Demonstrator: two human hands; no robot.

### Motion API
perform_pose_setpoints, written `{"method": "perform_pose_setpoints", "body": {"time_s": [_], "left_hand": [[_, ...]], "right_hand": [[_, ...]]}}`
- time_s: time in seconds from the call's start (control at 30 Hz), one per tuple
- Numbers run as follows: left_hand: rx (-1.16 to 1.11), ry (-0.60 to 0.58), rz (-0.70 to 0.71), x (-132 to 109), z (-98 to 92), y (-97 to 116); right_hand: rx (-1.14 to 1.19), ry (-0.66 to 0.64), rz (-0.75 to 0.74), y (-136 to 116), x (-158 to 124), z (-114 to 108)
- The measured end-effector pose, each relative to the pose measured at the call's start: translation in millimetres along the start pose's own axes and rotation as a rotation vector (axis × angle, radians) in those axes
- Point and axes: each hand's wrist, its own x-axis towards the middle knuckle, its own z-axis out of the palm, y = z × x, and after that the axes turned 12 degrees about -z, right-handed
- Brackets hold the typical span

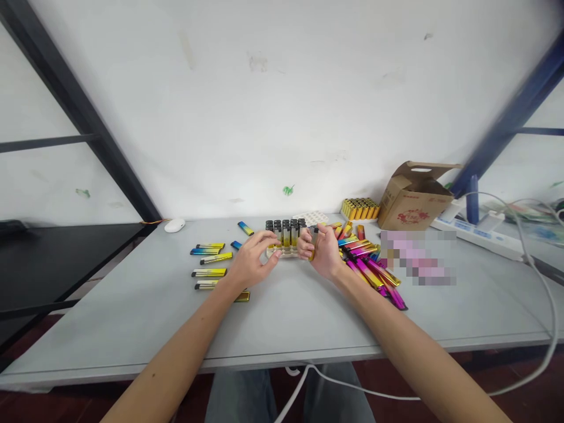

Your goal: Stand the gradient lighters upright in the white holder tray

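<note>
In the head view, my right hand (325, 251) is closed around a lighter (313, 235) with a black top, held upright beside the white tray (288, 252). Rows of silver-and-yellow lighters (286, 236) with black tops stand in that tray. My left hand (255, 258) hovers at the tray's left front, fingers apart and curved, with nothing visible in it. Several loose lighters (209, 272) lie flat to the left of my left hand. A pile of pink, gold and blue lighters (368, 267) lies right of my right hand.
A full tray of yellow lighters (360, 209) stands at the back right, beside an open cardboard box (412, 202). Behind the front tray lies a white holed tray (311, 217). A power strip (484, 239) with cables runs along the right. A white mouse (175, 225) sits back left.
</note>
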Motion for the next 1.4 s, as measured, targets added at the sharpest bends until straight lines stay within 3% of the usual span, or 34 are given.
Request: {"method": "perform_pose_setpoints", "body": {"time_s": [0.43, 0.57, 0.8, 0.93, 1.03, 1.23, 1.4], "left_hand": [[-0.002, -0.004, -0.021, 0.1, 1.0, -1.1], [-0.019, -0.076, -0.024, -0.2, 2.8, 3.4], [-0.089, -0.133, -0.076, 0.1, 10.2, 17.1], [-0.199, -0.175, -0.160, -1.2, 17.3, 15.4], [-0.282, -0.152, -0.292, -1.6, 18.9, 14.4], [-0.683, -0.100, -0.573, 5.4, 13.6, 19.0], [-1.059, -0.081, -0.734, 12.1, 8.7, 18.6]], "right_hand": [[-0.129, 0.156, -0.044, -0.2, 1.6, 3.1], [-0.299, 0.069, -0.213, 6.9, 2.6, 5.0], [-0.943, -0.174, -0.524, 11.6, -12.0, 15.4], [-1.039, -0.247, -0.576, 12.8, -15.9, 17.3], [-1.026, -0.191, -0.608, 12.7, -12.9, 13.6], [-1.010, 0.070, -0.559, 12.3, -2.3, 0.4], [-1.020, 0.116, -0.543, 16.3, -0.2, -3.9]]}}
